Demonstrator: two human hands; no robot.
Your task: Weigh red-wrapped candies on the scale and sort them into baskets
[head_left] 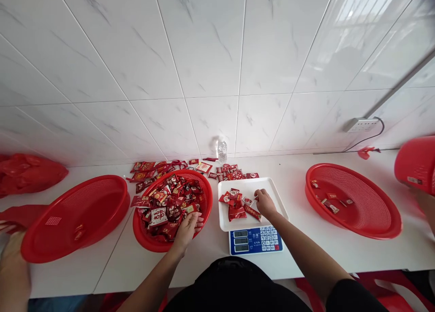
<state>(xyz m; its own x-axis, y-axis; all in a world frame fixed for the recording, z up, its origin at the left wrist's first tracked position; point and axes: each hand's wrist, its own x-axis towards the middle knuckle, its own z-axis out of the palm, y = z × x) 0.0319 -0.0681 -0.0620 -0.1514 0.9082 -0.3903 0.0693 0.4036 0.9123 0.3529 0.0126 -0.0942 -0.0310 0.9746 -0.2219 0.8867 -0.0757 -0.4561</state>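
My left hand point(187, 229) is at the right front part of a red mesh basket point(208, 199) heaped with red-wrapped sweets point(173, 212). Its fingers are stretched out, palm turned toward the heap, beside a pale-labelled packet. Over the white tray point(226, 227) of a weighing scale, my right hand point(265, 204) has its fingers curled together; what they hold, if anything, is hidden. A small group of red packets point(237, 212) lies on the tray left of this hand, with a long red-wrapped sweet point(252, 213) just below the fingertips. The blue scale panel point(255, 241) faces me.
More packets point(144, 169) lie behind the basket, near a clear bottle point(222, 150) by the tiled wall. Red baskets stand left point(112, 212) and right point(374, 212), the right one holding several packets. Other people's hands show at the left point(13, 266) and right point(421, 201) edges.
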